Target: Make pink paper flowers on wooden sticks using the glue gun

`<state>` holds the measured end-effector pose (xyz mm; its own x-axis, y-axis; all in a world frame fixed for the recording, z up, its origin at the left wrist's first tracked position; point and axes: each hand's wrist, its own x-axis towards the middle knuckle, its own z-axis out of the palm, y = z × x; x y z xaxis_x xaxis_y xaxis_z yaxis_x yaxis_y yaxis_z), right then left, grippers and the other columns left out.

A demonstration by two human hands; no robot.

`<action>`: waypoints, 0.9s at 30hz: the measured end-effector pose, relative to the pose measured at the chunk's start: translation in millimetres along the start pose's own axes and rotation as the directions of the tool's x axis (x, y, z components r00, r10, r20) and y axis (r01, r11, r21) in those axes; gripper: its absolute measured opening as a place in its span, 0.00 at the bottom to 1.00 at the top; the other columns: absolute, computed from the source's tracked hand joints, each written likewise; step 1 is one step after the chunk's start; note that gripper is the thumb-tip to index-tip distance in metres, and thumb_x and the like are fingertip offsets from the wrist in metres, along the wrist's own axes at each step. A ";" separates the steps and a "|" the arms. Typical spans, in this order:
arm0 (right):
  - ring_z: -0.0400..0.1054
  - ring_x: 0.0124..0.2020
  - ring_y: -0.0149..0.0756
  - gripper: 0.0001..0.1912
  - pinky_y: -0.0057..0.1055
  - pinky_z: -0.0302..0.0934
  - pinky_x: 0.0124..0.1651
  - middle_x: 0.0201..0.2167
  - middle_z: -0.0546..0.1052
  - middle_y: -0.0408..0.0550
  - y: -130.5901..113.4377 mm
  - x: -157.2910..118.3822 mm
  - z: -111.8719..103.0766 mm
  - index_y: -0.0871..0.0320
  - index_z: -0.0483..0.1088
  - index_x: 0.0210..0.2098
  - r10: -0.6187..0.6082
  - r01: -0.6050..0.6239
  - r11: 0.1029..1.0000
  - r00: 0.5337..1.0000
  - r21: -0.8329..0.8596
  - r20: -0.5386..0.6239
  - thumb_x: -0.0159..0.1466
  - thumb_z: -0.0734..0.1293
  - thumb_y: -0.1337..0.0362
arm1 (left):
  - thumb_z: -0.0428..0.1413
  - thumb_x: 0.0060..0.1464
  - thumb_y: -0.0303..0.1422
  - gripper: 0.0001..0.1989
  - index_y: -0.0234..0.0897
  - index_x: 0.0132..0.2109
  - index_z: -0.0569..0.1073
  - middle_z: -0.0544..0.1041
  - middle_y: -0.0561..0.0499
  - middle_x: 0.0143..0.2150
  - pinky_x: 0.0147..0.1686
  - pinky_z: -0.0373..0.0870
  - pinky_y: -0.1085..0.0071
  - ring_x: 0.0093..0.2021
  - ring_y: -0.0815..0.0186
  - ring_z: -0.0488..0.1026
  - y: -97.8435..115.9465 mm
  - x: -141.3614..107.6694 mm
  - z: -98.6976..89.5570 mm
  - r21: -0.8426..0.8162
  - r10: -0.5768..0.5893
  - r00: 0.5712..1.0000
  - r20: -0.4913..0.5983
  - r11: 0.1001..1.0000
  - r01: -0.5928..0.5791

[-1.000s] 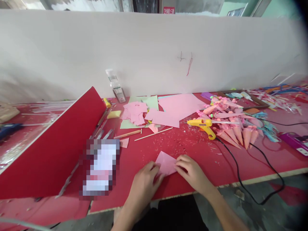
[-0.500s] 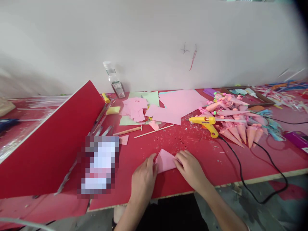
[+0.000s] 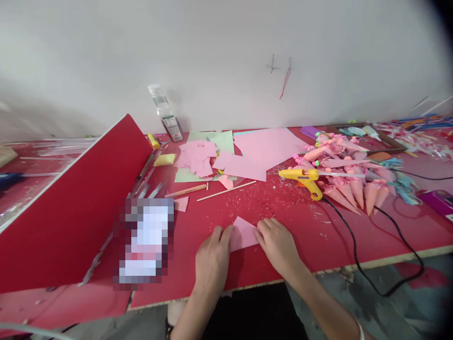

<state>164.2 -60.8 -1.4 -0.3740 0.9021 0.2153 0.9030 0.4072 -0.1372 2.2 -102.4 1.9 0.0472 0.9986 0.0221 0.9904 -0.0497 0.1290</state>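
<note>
Pink paper, a small pointed piece (image 3: 243, 234), sits between your hands at the near middle of the red table (image 3: 311, 248), with its peak to the far side; whether it lies flat or is lifted a little, you cannot tell from here. Your left hand (image 3: 213, 259) has its thumb and fingers drawn together on the left edge, while your right hand (image 3: 280, 245) pinches the right corner between thumb and fingertips. It should handle as very light and fairly soft, easy to crease or tear, so take it by its outer edges with a light pinch and guide it rather than pull. Near left, a blurred, phone-like object (image 3: 150, 241) lies beside the leaning red board (image 3: 88, 203). Farther in, a thin stick (image 3: 226, 191) lies aslant beside a wooden-handled tool (image 3: 187, 191). Toward the right, a yellow glue gun (image 3: 304, 175) lies against a heap of pink cones (image 3: 357, 191), its black cord (image 3: 345, 224) looping to the near edge. Past these are pink scraps (image 3: 198, 153) on green paper (image 3: 223, 140), larger pink sheets (image 3: 271, 146) and, far left of centre, a clear bottle (image 3: 170, 125) by the pale wall (image 3: 219, 61).
</note>
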 end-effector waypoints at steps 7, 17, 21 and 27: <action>0.61 0.28 0.37 0.11 0.31 0.51 0.31 0.22 0.68 0.47 -1.4 -0.8 1.2 0.57 0.62 0.23 0.000 -0.001 1.000 1.000 -0.030 -0.026 0.61 0.56 0.65 | 0.40 0.55 0.25 0.21 0.47 0.55 0.57 0.65 0.49 0.40 0.32 0.64 0.73 0.36 0.66 0.67 -14.2 9.1 -12.8 0.010 0.208 0.976 0.058 0.978 -0.209; 0.61 0.29 0.36 0.11 0.30 0.50 0.31 0.23 0.69 0.46 1.3 0.6 1.3 0.57 0.62 0.23 -0.018 0.018 0.998 1.000 -0.058 0.003 0.61 0.57 0.65 | 0.47 0.54 0.35 0.24 0.53 0.57 0.52 0.52 0.51 0.61 0.47 0.56 0.60 0.52 0.56 0.57 -42.1 33.8 -30.1 0.018 0.606 0.776 0.175 0.786 -0.618; 0.61 0.29 0.36 0.11 0.30 0.50 0.32 0.23 0.69 0.46 1.9 0.1 1.2 0.57 0.62 0.23 -0.031 0.032 0.998 0.999 -0.063 0.010 0.61 0.57 0.64 | 0.51 0.50 0.35 0.27 0.53 0.57 0.52 0.49 0.55 0.62 0.53 0.46 0.59 0.58 0.57 0.48 -45.2 43.4 -38.1 -0.029 0.663 0.705 0.251 0.734 -0.679; 0.61 0.30 0.36 0.10 0.30 0.51 0.32 0.24 0.69 0.46 2.4 0.8 -0.3 0.57 0.62 0.24 -0.035 0.036 0.998 0.999 -0.051 0.023 0.61 0.56 0.64 | 0.56 0.44 0.32 0.34 0.53 0.57 0.52 0.51 0.56 0.61 0.55 0.42 0.62 0.60 0.60 0.46 -45.4 58.0 -48.1 -0.095 0.669 0.643 0.372 0.717 -0.691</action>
<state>166.2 -59.1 -1.3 -0.4102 0.8902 0.1980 0.8984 0.4318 -0.0803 -46.3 -42.9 45.1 0.7416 0.6150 -0.2680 0.6649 -0.7270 0.1714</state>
